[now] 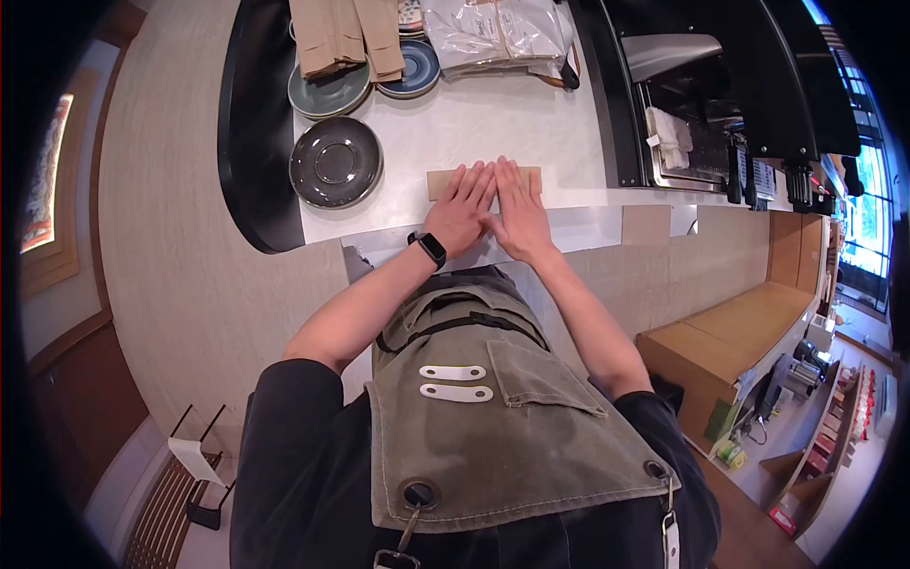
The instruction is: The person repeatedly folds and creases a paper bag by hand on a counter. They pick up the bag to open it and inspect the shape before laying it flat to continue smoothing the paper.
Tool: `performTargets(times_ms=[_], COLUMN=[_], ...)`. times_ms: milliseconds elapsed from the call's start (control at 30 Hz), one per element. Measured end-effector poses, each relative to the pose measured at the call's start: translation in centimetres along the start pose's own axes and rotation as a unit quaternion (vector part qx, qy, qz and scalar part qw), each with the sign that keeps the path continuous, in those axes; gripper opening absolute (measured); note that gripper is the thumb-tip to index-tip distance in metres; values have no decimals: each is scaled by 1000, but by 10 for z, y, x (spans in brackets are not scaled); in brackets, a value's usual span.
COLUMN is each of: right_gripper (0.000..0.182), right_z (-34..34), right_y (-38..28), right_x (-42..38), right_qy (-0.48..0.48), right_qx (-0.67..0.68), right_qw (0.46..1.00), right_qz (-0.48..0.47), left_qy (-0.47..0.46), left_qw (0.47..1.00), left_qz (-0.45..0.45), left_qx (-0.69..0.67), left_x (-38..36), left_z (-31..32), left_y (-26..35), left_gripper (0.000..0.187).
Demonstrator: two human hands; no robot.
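A flat strip of folded brown paper (437, 185) lies on the white counter (417, 137) near its front edge. My left hand (461, 214), with a black watch at the wrist, presses flat on the strip, fingers stretched out. Beside it, my right hand (520, 216) also rests flat on the paper, its fingers straight and its thumb towards the left hand. The two hands touch or nearly touch, and they cover the middle of the strip. Neither hand grips anything.
Left on the counter is a dark grey plate (336, 162). Behind it, stacks of brown folded paper (327, 43) sit over a green plate (329, 93) and a blue plate (412, 69). A plastic-wrapped package (498, 38) is at the back; a black-framed appliance (678, 104) stands right.
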State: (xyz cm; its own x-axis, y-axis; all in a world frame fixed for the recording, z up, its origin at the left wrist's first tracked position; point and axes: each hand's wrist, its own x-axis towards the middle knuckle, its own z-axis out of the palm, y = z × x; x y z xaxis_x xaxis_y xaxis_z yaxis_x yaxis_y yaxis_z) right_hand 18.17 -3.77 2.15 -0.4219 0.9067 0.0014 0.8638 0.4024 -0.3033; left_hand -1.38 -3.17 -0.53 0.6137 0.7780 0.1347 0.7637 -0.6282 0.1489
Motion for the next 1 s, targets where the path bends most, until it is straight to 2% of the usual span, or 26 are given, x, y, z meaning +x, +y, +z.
performTargets(times_ms=[100,167,233,400,500,600,633,767,867,967,1000], right_gripper=[91,91,94,100,88,62,36,30,24,19,17], right_z=[6,-6,2,3,-18,0,-3,-5,-18,-37,-44], right_y=[7,12,24,38,14,18,10,19,22,16,10], right_x=[-3,-5,-8,-22,-27,-21,-17,-17,-15,-6,-4], right_qy=[-11,-32,-1,46,90,94,143,141,142,138,140], right_qx=[-48,-60,-73,-116,-68,-106,-84,-81,-76,-31,4], right_qw=[998,995,993,985,994,982,979,973,970,973,975], right_qz=[50,76,98,117,10,-129,-121,-165,-184,-181,-170], left_qy=[35,26,30,53,63,59,57,69,52,81,46], left_qw=[999,999,997,998,998,997,997,995,991,987,990], left_qz=[-2,-1,-1,-9,-2,17,22,70,118,117,104], left_qx=[1,-47,-71,-40,6,38,39,9,20,-69,-81], left_x=[-1,-4,0,-4,-9,-17,-19,-24,-23,-14,-8], left_z=[3,2,3,13,13,12,11,12,-14,-29,-47], left_y=[0,3,-1,3,-1,-4,-6,-18,-31,-36,-36], left_gripper=[81,84,88,78,73,64,62,50,40,34,32])
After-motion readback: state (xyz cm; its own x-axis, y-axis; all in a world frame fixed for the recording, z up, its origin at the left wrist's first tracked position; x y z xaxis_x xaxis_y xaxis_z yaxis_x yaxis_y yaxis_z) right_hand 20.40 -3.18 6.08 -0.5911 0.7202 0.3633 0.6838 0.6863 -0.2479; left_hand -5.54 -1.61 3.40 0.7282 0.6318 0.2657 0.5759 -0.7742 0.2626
